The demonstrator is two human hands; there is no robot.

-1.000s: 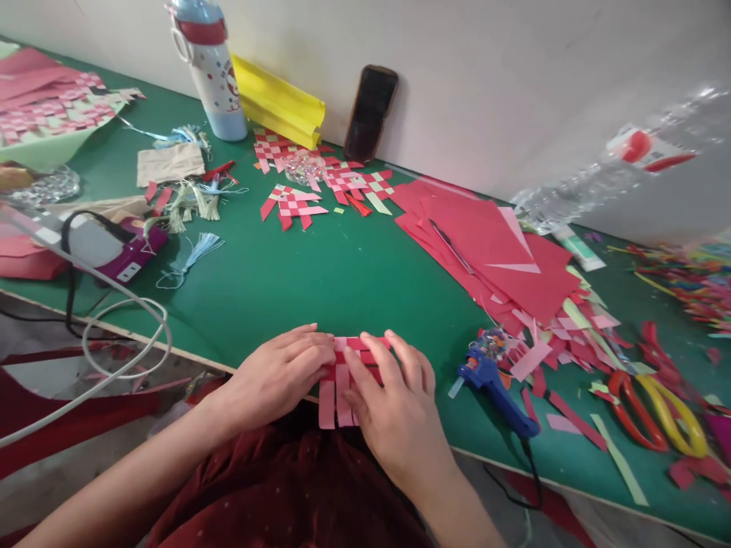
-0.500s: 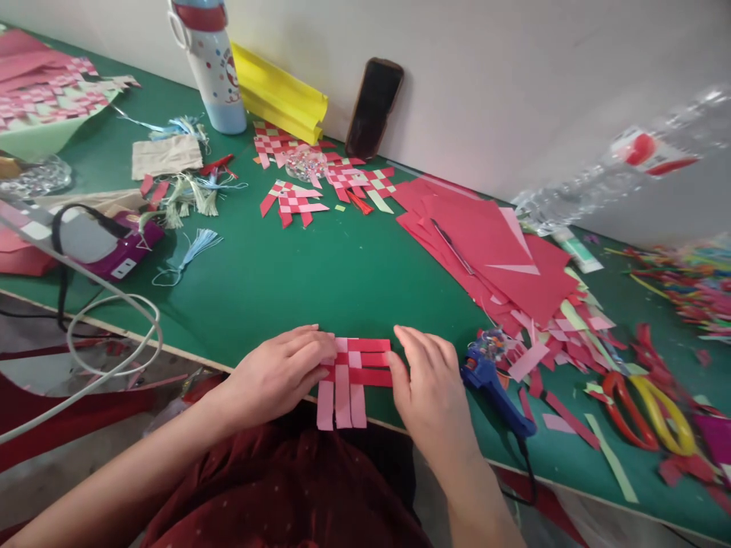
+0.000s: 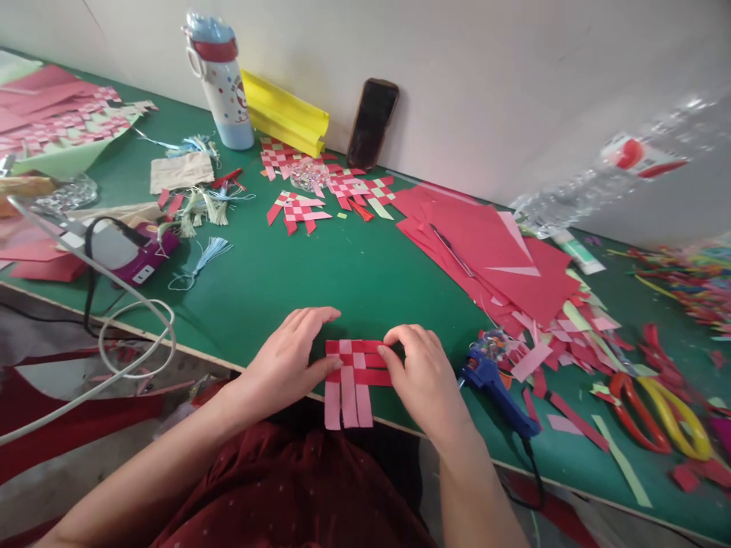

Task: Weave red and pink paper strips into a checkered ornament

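Observation:
A small woven piece of red and pink paper strips (image 3: 348, 380) lies at the table's front edge, its pink ends hanging toward me and its red ends pointing right. My left hand (image 3: 291, 354) rests its thumb on the left side of the weave, while the other fingers stretch out above the table, apart from the thumb. At the right, my right hand (image 3: 422, 373) pinches the ends of the red strips between thumb and forefinger. A blue glue gun (image 3: 499, 392) lies just right of that hand.
Red paper sheets (image 3: 480, 243) and paper scraps cover the right side, near scissors (image 3: 679, 418) and a plastic bottle (image 3: 605, 179). Finished woven pieces (image 3: 300, 209) lie farther back. A phone (image 3: 372, 125) leans on the wall beside a drink bottle (image 3: 222, 84). A white cable (image 3: 134, 304) loops at left.
My left fingers have lifted off the weave and opened upward, leaving the thumb on it. My right hand has closed in on the red strip ends. The view has shifted slightly.

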